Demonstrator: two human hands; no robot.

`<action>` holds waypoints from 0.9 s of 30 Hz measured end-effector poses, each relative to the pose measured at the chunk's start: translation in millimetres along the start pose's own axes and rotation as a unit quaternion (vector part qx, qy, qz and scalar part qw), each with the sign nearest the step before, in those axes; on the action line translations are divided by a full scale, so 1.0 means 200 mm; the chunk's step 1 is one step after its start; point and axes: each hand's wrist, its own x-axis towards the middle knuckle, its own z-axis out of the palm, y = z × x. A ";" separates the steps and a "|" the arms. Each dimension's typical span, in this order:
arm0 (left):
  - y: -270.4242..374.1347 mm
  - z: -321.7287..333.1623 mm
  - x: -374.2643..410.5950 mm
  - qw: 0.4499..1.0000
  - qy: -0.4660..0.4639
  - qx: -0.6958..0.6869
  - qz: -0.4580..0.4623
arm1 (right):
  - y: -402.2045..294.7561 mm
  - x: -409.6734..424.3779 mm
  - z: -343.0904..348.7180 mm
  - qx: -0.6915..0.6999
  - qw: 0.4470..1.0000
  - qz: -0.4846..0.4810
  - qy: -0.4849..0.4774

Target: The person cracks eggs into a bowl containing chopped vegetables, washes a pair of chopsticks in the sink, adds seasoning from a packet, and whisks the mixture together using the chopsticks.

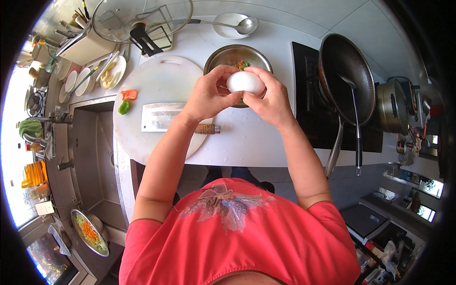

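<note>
Between the fingertips of my left hand (210, 94) and my right hand (269, 96) is a white egg (245, 82), held above a stainless steel bowl (213, 57). Chopped red and green vegetables (241, 65) show inside the bowl, though my hands cover much of it. Left of it, a cleaver (160, 115) with a wooden handle lies on a round white cutting board (167, 78), partly under my left forearm. A piece of red pepper (129, 94) and a piece of green pepper (124, 107) rest on the board's left side.
A wok (351, 74) with a spatula stands on the black cooktop (306, 107) at right. Behind the bowl, a ladle (246, 26) rests on a white dish (224, 21). A glass lid (117, 21) stands at back left. The sink (94, 142) is left, beyond the board.
</note>
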 end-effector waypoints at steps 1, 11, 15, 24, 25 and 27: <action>0.00 0.00 0.00 1.000 0.006 0.005 0.006 | 0.00 0.00 0.00 0.001 1.000 -0.002 0.004; 0.00 0.02 0.04 0.979 0.031 0.188 0.069 | 0.05 0.02 0.00 -0.065 0.997 -0.037 0.011; -0.02 0.03 0.07 0.979 0.050 0.187 0.063 | 0.07 0.05 0.01 -0.075 0.996 -0.034 0.019; -0.08 0.06 0.12 0.984 0.075 0.153 0.059 | 0.16 0.09 0.03 -0.073 0.996 -0.046 0.038; -0.08 0.05 0.12 0.984 0.070 0.157 0.052 | 0.17 0.09 0.03 -0.075 0.995 -0.048 0.037; -0.07 0.04 0.12 0.984 0.062 0.165 0.039 | 0.18 0.09 0.03 -0.069 0.996 -0.053 0.026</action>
